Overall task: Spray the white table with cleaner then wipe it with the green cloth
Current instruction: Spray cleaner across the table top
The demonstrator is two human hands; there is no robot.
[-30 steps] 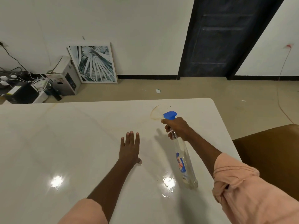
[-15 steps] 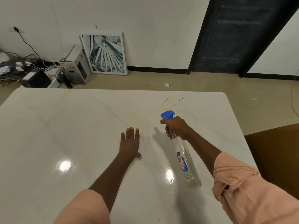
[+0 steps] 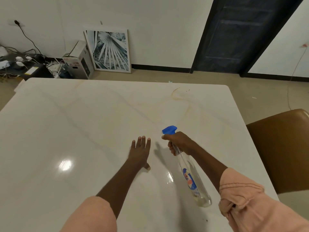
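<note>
The white marble-look table [image 3: 83, 123] fills most of the view. My right hand [image 3: 179, 144] grips the neck of a clear spray bottle [image 3: 194, 180] with a blue trigger head [image 3: 169, 129], held tilted above the table with its nozzle pointing to the far left. My left hand [image 3: 139, 152] lies flat on the table, fingers apart, just left of the bottle. A curved yellowish stain [image 3: 177, 93] marks the table's far right corner. No green cloth is in view.
A brown chair [image 3: 280, 148] stands at the table's right edge. On the floor behind the table are a framed leaf picture [image 3: 108, 51], a white box [image 3: 78, 62] and a tangle of cables and plugs [image 3: 21, 62]. A dark door [image 3: 242, 34] is at the back right.
The view has tilted down and shifted, showing more of the table. My right hand with the bottle has drawn back from the stain toward me. My left hand stays flat.
</note>
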